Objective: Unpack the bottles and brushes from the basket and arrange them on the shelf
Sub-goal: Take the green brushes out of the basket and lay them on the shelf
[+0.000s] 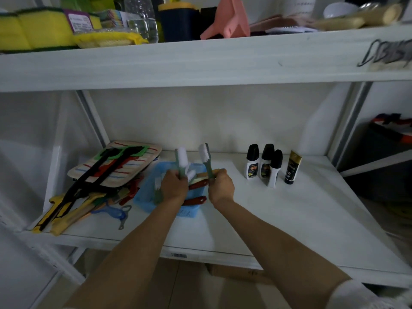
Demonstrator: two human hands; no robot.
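- Green-handled brushes are standing upright in both fists — the left hand is wrapping closed around one brush, the right hand is clamping the handle of another brush, bristles pointing up.
- Both are hovering just above the blue basket, which is sitting on the shelf with more brushes and two red-brown handles lying inside.
- Four bottles are already standing in a group to the right, well apart from the basket.
- Judging by this, the brush-unpacking step is under way — the next move is calling for carrying each brush clear of the rim and laying it on bare shelf, probably near the bottles.
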